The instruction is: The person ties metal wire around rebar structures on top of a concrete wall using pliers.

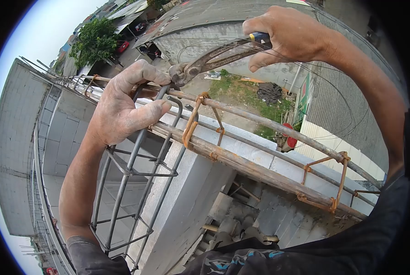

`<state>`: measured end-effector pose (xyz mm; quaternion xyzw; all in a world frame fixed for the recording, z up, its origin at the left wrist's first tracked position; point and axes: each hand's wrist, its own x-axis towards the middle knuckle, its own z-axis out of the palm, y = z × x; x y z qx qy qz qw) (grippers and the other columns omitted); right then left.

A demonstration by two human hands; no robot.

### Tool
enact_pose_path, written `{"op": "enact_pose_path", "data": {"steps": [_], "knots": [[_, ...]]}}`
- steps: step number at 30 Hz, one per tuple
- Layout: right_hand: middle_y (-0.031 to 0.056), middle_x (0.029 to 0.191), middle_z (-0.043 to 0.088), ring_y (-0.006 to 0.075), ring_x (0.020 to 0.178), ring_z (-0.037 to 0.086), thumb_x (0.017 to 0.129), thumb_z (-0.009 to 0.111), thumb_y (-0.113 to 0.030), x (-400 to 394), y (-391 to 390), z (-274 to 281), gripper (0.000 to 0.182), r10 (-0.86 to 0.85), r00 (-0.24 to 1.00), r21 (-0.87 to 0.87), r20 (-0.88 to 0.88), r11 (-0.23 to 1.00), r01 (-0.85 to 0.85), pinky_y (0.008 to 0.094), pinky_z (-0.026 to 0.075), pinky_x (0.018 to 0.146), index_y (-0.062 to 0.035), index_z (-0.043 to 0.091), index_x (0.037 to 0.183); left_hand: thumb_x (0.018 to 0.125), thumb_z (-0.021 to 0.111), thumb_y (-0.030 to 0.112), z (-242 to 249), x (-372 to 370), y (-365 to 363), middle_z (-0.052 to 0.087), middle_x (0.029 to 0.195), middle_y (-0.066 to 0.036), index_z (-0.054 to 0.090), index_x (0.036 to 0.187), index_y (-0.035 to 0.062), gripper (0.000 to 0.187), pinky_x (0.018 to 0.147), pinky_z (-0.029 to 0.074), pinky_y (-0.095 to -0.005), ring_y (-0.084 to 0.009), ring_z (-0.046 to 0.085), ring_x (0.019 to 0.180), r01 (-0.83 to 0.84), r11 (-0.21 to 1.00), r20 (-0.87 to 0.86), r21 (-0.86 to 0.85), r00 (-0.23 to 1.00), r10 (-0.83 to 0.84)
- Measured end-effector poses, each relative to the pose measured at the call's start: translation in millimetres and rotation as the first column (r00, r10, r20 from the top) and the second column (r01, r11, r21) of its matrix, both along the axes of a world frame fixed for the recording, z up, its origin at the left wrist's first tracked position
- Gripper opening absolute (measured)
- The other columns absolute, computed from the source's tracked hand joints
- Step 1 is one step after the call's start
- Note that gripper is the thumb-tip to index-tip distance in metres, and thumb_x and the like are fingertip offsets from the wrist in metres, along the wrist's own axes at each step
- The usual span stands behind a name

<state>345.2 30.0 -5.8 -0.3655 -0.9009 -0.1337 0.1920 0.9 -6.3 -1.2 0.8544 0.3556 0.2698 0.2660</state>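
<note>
My left hand (pixel 124 103), dusty with cement, grips the top of a grey vertical rebar cage (pixel 129 172) where it meets rusty horizontal rebars (pixel 241 160). My right hand (pixel 285 34) holds the handles of rusty pincers (pixel 209 59); one handle has a blue grip. The pincer jaws sit at the joint just right of my left fingers, on the upper rusty bar. Thin tie wire (pixel 338 87) loops from the pincers out to the right.
Rusty stirrups (pixel 193 121) wrap the horizontal bars at intervals. A white concrete wall top (pixel 186 197) lies below. Far beneath are a grassy yard (pixel 248 98), roofs, a street with a tree (pixel 95 41) and a red car. Block walls stand at left.
</note>
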Motion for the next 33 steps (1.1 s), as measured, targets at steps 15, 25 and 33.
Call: {"op": "enact_pose_path", "data": {"steps": [15,25,33], "knots": [[0.0059,0.087,0.064,0.0223,0.076,0.064,0.077,0.078,-0.05,9,12,1,0.054,0.168,0.976,0.502,0.139,0.837,-0.216,0.0389,0.053,0.069,-0.0151,0.061,0.114,0.075,0.076,0.033,6,5,-2,0.061,0.094,-0.005,0.066,0.1,0.0053,0.039,0.085,0.057,-0.0361,-0.0179,0.064,0.091,0.011,1.0,-0.022,0.003,1.0,-0.01],[0.0052,0.07,0.062,0.0237,0.069,0.064,0.081,0.073,-0.054,-13,-7,39,0.047,-0.161,0.959,-0.287,0.234,0.931,0.226,0.0413,0.051,0.062,-0.0078,0.067,0.088,0.075,0.078,0.032,11,3,-3,0.059,0.091,-0.004,0.065,0.101,0.0044,0.039,0.082,0.051,-0.031,-0.0145,0.061,0.087,0.0,1.0,-0.071,-0.01,0.997,-0.001],[0.0018,0.045,0.05,0.0135,0.033,0.049,0.082,0.075,-0.055,-5,-16,46,0.056,-0.178,0.972,-0.942,0.155,0.271,0.199,0.0262,0.035,0.029,-0.0002,0.067,0.078,0.075,0.079,0.03,5,-3,6,0.062,0.093,-0.005,0.065,0.101,0.004,0.039,0.084,0.055,-0.0322,-0.0161,0.064,0.089,0.03,0.998,-0.107,0.053,0.994,-0.025]]}}
